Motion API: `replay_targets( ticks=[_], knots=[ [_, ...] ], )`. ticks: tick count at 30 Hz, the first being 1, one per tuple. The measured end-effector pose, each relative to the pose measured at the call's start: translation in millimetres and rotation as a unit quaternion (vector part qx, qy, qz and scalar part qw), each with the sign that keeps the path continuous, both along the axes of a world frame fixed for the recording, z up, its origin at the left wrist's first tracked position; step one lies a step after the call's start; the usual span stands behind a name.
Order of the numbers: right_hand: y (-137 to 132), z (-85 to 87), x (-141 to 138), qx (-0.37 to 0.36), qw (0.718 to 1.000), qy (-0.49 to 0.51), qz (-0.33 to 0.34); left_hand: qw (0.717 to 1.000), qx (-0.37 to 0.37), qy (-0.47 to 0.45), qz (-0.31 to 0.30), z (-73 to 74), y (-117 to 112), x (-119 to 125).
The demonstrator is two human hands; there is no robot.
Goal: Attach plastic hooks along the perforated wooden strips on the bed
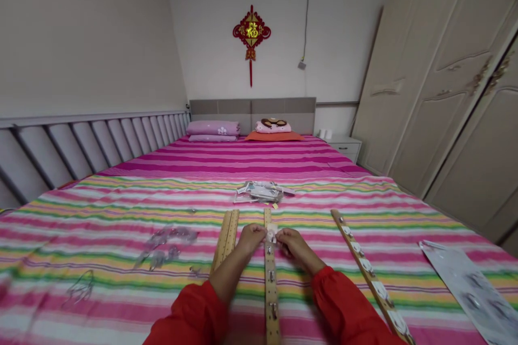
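A narrow wooden strip with drilled holes lies lengthwise on the bed in front of me, and several small metal fittings sit along it. Over its far part, my left hand and my right hand pinch a small clear-and-white plastic piece from both sides. What exactly is inside that piece is too small to make out. Left of my left hand lie more wooden strips, side by side. To the right, another wooden strip carries white pieces and metal fittings along its length.
Beyond the strips rests a pile of plastic packaging. Crumpled clear plastic bags and a thin loop of cord lie at left. A clear packet is at far right. A slatted rail borders the bed's left side.
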State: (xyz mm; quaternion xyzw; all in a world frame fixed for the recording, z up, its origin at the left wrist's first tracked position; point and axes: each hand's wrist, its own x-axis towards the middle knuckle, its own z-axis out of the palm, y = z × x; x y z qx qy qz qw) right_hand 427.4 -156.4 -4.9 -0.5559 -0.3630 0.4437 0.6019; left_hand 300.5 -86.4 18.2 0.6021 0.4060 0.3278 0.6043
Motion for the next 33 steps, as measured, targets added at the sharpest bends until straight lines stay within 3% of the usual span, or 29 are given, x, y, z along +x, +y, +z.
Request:
replay_targets(
  ticks=[9,17,33],
  knots=[
    [18.1,-24.4,4.8,-0.016,0.999,0.022,-0.019,0.999,0.017,0.033,0.033,-20.9,18.5,12.2],
    [20.8,-37.4,6.0,0.001,0.998,0.050,-0.043,0.999,-0.002,0.031,0.025,-27.5,23.3,17.2],
    [23.0,-36.4,6.5,0.020,0.994,0.097,-0.056,0.999,-0.037,0.011,0.028,-39.0,34.5,25.7]
  ],
)
